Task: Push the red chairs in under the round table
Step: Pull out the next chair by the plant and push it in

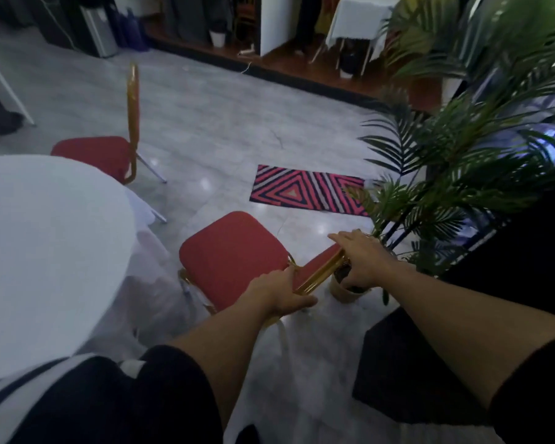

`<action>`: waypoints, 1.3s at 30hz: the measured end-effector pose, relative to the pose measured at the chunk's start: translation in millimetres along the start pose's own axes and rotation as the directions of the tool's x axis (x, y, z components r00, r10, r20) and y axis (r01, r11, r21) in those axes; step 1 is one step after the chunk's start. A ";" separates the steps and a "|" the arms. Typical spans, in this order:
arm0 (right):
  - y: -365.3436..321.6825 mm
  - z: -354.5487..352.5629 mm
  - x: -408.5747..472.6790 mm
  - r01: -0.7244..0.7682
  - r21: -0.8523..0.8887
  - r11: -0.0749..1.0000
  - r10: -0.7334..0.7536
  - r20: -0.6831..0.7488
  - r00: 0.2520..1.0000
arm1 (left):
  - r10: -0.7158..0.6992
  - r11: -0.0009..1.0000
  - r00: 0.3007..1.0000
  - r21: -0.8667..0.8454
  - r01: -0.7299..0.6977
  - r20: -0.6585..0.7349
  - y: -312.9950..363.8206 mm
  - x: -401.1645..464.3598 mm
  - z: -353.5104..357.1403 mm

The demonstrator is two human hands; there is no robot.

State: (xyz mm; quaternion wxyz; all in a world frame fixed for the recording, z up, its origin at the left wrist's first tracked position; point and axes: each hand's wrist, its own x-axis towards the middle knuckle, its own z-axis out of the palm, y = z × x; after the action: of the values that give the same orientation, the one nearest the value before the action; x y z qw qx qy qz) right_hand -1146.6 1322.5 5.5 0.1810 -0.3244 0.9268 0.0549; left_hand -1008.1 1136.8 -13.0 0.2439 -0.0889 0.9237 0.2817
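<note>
black sleeves [116, 398] are filling the bottom edge, with two bare forearms reaching forward from them. at the left, the round worktop [45, 251] is sitting under a white cloth that is hanging down to the grey floor [212, 123]. just behind its far edge, the far chair [93, 155] is standing with its red seat partly tucked behind the cloth and its gold back rising upright, side-on to the camera. nearer and further right, the near chair [231, 254] is standing just beside the cloth's edge, its seat fully out in the open and pointing toward the worktop. the left hand [279, 293] is closing around the near corner of this chair's gold back rail [321, 274], fingers wrapping over the top and thumb underneath. the right hand [362, 261] is gripping the far end of the same rail, fingers curling over it. beyond the chair, a striped pink and black mat [305, 190] is lying flat on the floor. at the right, a palm plant [462, 155] is spreading its fronds, and its pot [343, 288] is sitting just behind the chair back, partly hidden by the right hand.
</note>
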 end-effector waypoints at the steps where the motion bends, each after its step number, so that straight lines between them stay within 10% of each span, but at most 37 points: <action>1: 3.5 0.9 10.0 0.022 -0.035 0.999 -0.021 0.024 0.999 | -0.024 1.000 1.000 -0.016 0.024 0.008 1.2 6.6 4.4; 15: 53.6 25.8 111.4 0.590 -0.194 0.784 -0.563 0.177 0.807 | -0.346 0.886 0.927 -0.275 0.374 0.144 13.2 67.4 49.4; 39: -28.9 -26.4 218.1 0.816 -0.410 0.407 -0.786 0.298 0.542 | -0.518 0.572 0.838 -0.660 0.487 0.169 12.5 77.5 52.4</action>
State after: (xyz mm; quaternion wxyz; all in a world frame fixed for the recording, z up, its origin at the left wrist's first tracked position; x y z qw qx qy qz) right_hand -1294.4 1167.3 -50.5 0.1200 -0.7603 0.6025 0.2108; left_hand -1058.0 1174.6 -83.8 0.2438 -0.4358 0.6959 0.5161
